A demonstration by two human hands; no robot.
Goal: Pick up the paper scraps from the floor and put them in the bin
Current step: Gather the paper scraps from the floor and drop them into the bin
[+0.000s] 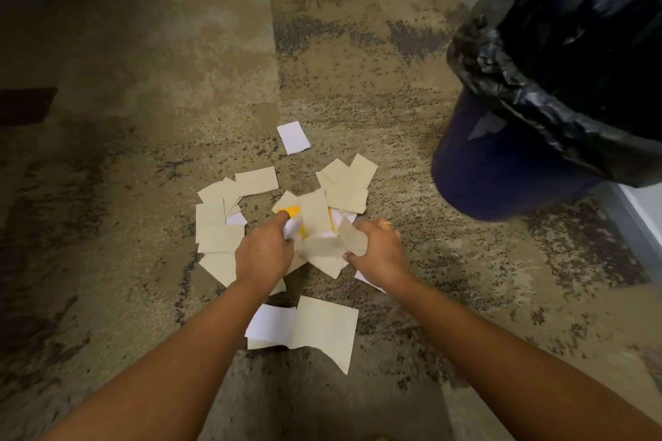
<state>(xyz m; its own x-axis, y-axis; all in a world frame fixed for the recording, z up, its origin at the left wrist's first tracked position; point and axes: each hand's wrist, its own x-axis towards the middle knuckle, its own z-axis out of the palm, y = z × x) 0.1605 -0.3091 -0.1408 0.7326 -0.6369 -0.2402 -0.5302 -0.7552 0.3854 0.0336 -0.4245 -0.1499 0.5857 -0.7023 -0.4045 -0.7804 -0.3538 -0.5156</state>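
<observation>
Beige scraps point(345, 190) are lying heaped on floor point(143, 100), few white and yellow ones among them, one white outlier just beyond. We are closing our left grip point(264, 250) round white piece at heap's middle; our right grip point(380, 248) is pinching blurred beige piece. We are working from both sides, likely bunching one handful for fewer trips. Bin point(501, 175), black-lined, is standing near, right, by wall.
</observation>
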